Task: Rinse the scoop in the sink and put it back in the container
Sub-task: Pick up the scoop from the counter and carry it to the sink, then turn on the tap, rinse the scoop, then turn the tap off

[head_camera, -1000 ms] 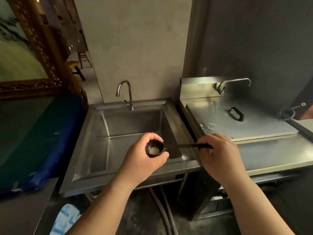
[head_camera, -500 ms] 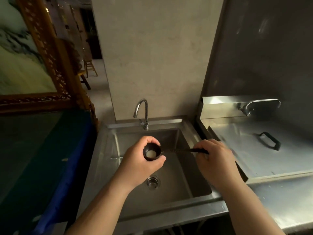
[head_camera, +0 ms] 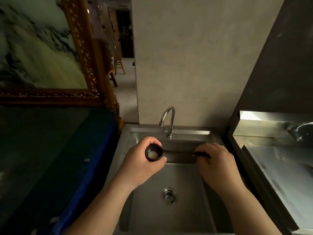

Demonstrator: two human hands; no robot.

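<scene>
A small dark scoop (head_camera: pixel 153 154) with a long ridged handle is held level above the steel sink (head_camera: pixel 184 192). Its round bowl faces up and holds a pale residue. My left hand (head_camera: pixel 144 165) cups the bowl from the left and below. My right hand (head_camera: pixel 218 165) pinches the far end of the handle. The scoop sits just in front of and below the curved tap (head_camera: pixel 168 121); no water runs. The drain (head_camera: pixel 169 195) lies below my hands. The container is out of view.
A second steel unit (head_camera: pixel 279 167) with its own tap (head_camera: pixel 301 131) stands to the right. On the left lie a dark surface with a blue edge (head_camera: pixel 81 175) and a gold-framed painting (head_camera: pixel 39 53). A plain wall rises behind the sink.
I have moved closer to the sink, so it now fills the lower view. Both hands carried the scoop forward, toward the tap. The grip on the scoop is unchanged.
</scene>
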